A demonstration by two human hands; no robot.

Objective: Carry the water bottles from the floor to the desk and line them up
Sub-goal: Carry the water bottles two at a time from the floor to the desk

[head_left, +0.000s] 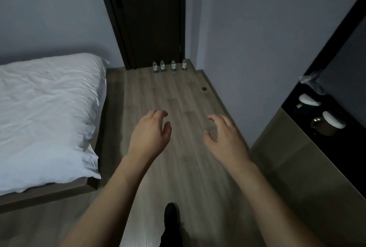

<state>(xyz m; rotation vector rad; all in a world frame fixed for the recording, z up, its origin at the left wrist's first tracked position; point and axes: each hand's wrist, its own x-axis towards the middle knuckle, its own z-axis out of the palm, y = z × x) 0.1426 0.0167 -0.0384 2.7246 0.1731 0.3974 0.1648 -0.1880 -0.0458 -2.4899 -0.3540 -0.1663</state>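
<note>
Four small clear water bottles (168,66) are seen upright in a row on the floor (184,167), right at the foot of the dark door (150,19), well apart from both hands. The left hand (150,134) and right hand (224,136) are held out empty, fingers loosely curled, nothing gripped. The bottles are judged light, thin-walled plastic, apt to dent if squeezed and easily toppled; liquid level cannot be made out. A grip round the mid-body or just under the cap is advised. The desk (309,167) is seen far from the door, at the right edge.
</note>
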